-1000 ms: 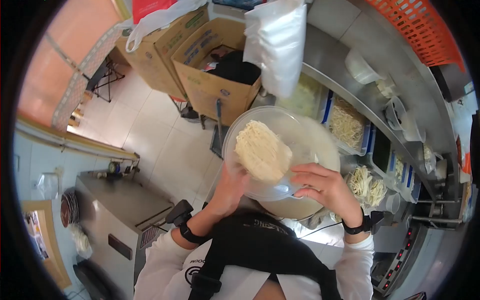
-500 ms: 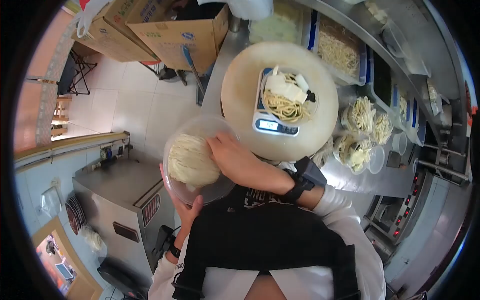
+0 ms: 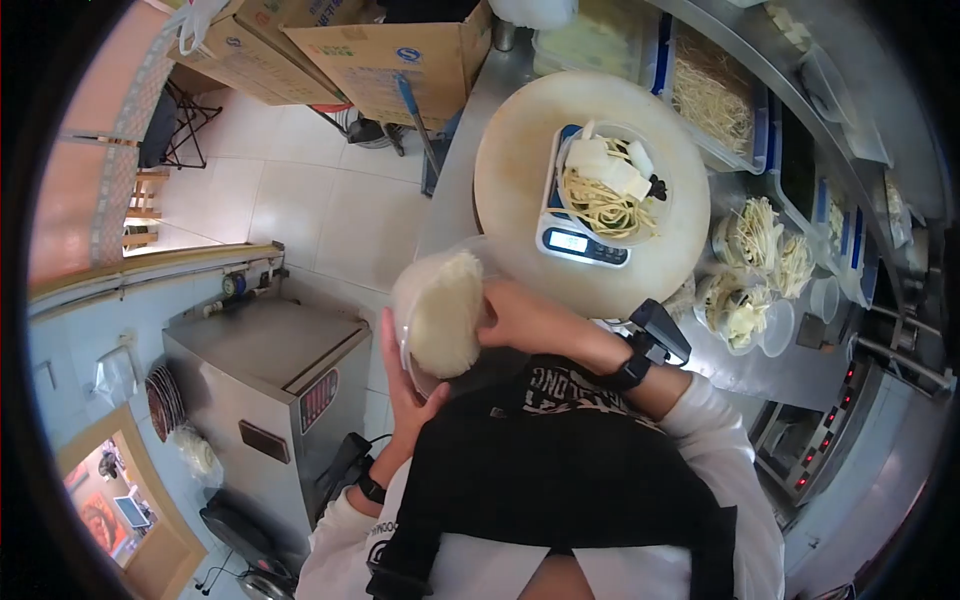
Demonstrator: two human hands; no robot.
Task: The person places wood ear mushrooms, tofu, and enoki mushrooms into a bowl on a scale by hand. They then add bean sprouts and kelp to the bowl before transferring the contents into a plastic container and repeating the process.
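Note:
A clear plastic tub [image 3: 408, 300] is tilted in front of my body, with a clump of pale enoki-like mushrooms or noodles [image 3: 446, 315] in it. My left hand [image 3: 405, 385] holds the tub from its left and lower side. The fingers of my right hand [image 3: 510, 318] are closed at the clump's right edge. On a round cutting board [image 3: 510, 130], a digital scale [image 3: 585, 244] bears a clear bowl of noodles, white blocks and a dark piece [image 3: 612, 190]. The digits on the display are too small to read.
Right of the board stand cups of pale strips [image 3: 755, 230] and a bin of shredded food [image 3: 712, 95]. Cardboard boxes [image 3: 390, 65] stand at the upper left. A steel cabinet [image 3: 235, 400] is at the left, a control panel with red lights [image 3: 825, 425] at the right.
The pale clump has been turned up on edge and the tub tilted, both by my hands. The whole view has shifted, so the board and scale appear further right.

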